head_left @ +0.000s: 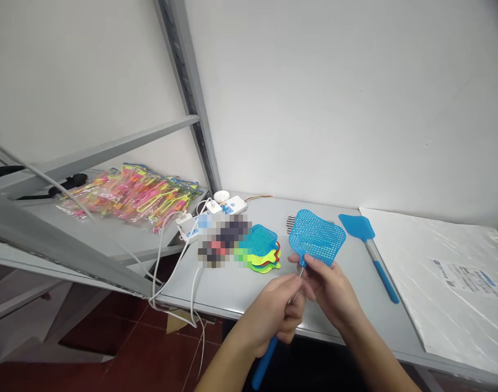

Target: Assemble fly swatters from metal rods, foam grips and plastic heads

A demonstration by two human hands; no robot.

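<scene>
My left hand (273, 310) is wrapped round the thin metal rod of a blue fly swatter, whose blue grip (265, 366) sticks out below the fist. At the neck, my right hand (332, 291) pinches the swatter's perforated blue head (317, 235), held up above the table. The joint between rod and head is partly covered by fingers. Left of the hands lies a stack of loose swatter heads (260, 247) in blue, yellow-green and red. Several metal rods (290, 224) show behind the held head. Another blue fly swatter (385, 282) lies to the right.
A white plastic package (448, 245) with a label covers the table's right side. At left stand a power strip (235, 206) with white cables, a blurred dark object (228, 239), and bagged colourful items (138, 193) behind a grey metal frame (191, 81).
</scene>
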